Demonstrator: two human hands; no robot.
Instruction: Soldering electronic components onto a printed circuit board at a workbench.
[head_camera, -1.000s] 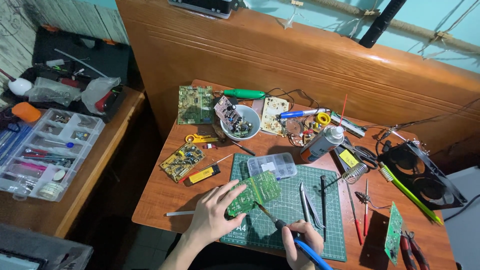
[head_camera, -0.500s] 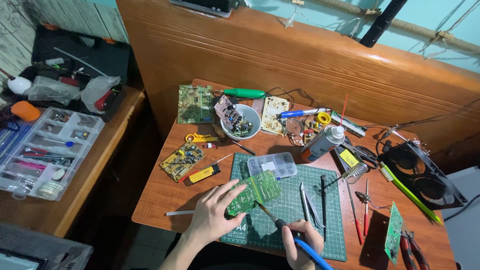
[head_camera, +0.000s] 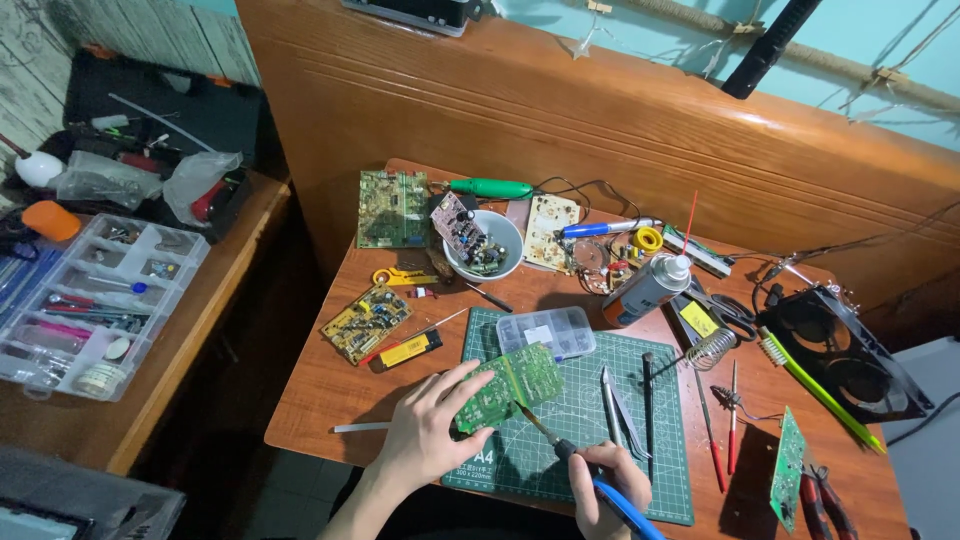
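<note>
- white bowl (head_camera: 505, 243) full of small circuit boards, near table's back edge
- green circuit board (head_camera: 392, 209) flat, left of bowl
- yellow-brown circuit board (head_camera: 366, 322) near table's left side, yellow-black tool (head_camera: 406, 351) just beside it
- clear parts box (head_camera: 546, 332) on cutting mat's top edge
- spray can (head_camera: 645, 289) lying tilted, red straw up
- tweezers (head_camera: 613, 402) on mat
- black fan (head_camera: 840, 352) at right edge, green tool (head_camera: 810, 386) beside it
- clear compartment organizer (head_camera: 95, 300) on side bench, left
- green-handled screwdriver (head_camera: 490, 187) at back
- small green board (head_camera: 787, 467) near front right
</note>
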